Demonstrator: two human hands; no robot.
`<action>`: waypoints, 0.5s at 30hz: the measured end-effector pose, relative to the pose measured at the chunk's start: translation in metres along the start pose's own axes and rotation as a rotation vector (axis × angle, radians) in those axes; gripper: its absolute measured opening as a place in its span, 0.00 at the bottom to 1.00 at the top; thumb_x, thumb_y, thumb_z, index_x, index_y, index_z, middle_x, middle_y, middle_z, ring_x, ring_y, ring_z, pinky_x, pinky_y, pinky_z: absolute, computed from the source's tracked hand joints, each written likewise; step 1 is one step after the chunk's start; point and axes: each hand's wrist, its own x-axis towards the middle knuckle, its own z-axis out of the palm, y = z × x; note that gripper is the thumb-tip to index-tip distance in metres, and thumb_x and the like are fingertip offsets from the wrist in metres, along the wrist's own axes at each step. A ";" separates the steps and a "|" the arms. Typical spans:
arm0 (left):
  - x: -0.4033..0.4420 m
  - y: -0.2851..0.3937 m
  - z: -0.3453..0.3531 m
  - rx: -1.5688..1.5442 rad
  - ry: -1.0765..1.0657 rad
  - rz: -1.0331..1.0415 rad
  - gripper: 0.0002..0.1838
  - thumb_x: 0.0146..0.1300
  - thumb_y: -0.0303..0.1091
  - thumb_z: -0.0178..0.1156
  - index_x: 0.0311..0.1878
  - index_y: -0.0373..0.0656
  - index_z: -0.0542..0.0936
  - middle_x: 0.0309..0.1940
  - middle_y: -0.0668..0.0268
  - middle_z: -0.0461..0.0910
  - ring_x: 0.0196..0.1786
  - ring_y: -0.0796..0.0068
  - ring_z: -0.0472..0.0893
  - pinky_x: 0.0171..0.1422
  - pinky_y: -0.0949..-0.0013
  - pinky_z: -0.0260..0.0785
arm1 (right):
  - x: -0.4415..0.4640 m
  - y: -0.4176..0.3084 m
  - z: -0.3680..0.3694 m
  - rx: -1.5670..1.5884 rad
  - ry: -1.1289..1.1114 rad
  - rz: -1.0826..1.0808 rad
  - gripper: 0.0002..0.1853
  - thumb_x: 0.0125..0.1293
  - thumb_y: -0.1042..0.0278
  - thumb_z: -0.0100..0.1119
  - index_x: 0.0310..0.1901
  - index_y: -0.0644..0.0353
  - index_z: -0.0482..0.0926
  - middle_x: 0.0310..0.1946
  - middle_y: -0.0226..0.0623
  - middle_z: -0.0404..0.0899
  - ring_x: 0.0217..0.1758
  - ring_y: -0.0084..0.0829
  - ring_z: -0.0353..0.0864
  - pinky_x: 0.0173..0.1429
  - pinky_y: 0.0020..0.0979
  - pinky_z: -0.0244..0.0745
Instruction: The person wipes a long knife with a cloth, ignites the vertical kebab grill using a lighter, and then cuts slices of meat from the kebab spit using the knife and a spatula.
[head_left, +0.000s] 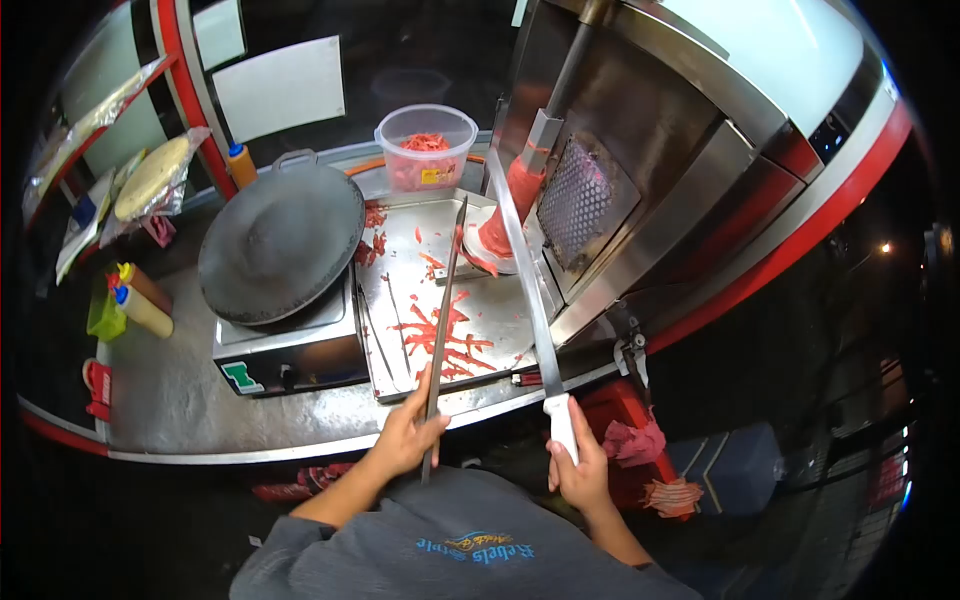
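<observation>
My right hand (577, 465) is wrapped round the white handle of a long knife (535, 300). Its straight blade reaches up across the tray and overlaps the red meat (522, 195) on the vertical spit; whether they touch I cannot tell. In my left hand (408, 432) is a long, thin, dark metal tool (445, 315), tapering to a point near the base of the spit. Under both tools lies a metal tray (400, 290) scattered with red meat strips (450, 345), thickest near its front edge. Behind the spit stands a perforated burner (578, 200).
A dark domed pan (283, 245) sits on a stove (290, 360) left of the tray. Behind it stands a clear bucket (427, 150) of red meat. Sauce bottles (145, 308) are at the far left. A pink cloth (635, 440) hangs at right below the counter (170, 400).
</observation>
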 end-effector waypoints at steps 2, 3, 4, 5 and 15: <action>-0.028 -0.012 -0.004 0.044 -0.022 0.024 0.49 0.80 0.32 0.60 0.91 0.47 0.38 0.39 0.63 0.80 0.23 0.81 0.77 0.28 0.72 0.76 | 0.031 0.006 0.023 -0.076 0.089 -0.069 0.35 0.78 0.80 0.57 0.84 0.62 0.63 0.61 0.49 0.85 0.30 0.24 0.83 0.34 0.29 0.81; -0.039 -0.017 -0.005 0.021 -0.027 0.042 0.49 0.80 0.33 0.60 0.91 0.46 0.39 0.40 0.63 0.81 0.23 0.81 0.77 0.28 0.72 0.76 | 0.051 0.016 0.035 -0.147 0.144 -0.196 0.33 0.77 0.80 0.58 0.82 0.66 0.64 0.63 0.55 0.83 0.45 0.36 0.85 0.49 0.35 0.81; -0.048 -0.024 -0.008 0.046 -0.016 0.033 0.48 0.80 0.33 0.61 0.91 0.45 0.39 0.40 0.63 0.81 0.22 0.81 0.77 0.29 0.72 0.76 | 0.070 0.028 0.048 -0.225 0.209 -0.318 0.32 0.77 0.80 0.59 0.80 0.70 0.66 0.65 0.61 0.82 0.59 0.48 0.87 0.64 0.42 0.81; -0.052 -0.026 -0.011 0.072 -0.008 0.020 0.48 0.80 0.34 0.61 0.91 0.45 0.40 0.40 0.63 0.81 0.22 0.81 0.77 0.29 0.72 0.77 | 0.074 0.037 0.052 -0.239 0.229 -0.348 0.32 0.76 0.80 0.59 0.80 0.70 0.66 0.65 0.62 0.82 0.61 0.51 0.87 0.65 0.42 0.80; -0.051 -0.004 -0.015 0.291 -0.026 -0.058 0.50 0.78 0.34 0.63 0.91 0.49 0.41 0.31 0.63 0.83 0.24 0.76 0.84 0.33 0.68 0.80 | 0.089 0.101 0.047 -0.299 0.238 -0.417 0.31 0.78 0.77 0.60 0.80 0.71 0.67 0.65 0.66 0.80 0.64 0.58 0.85 0.66 0.44 0.81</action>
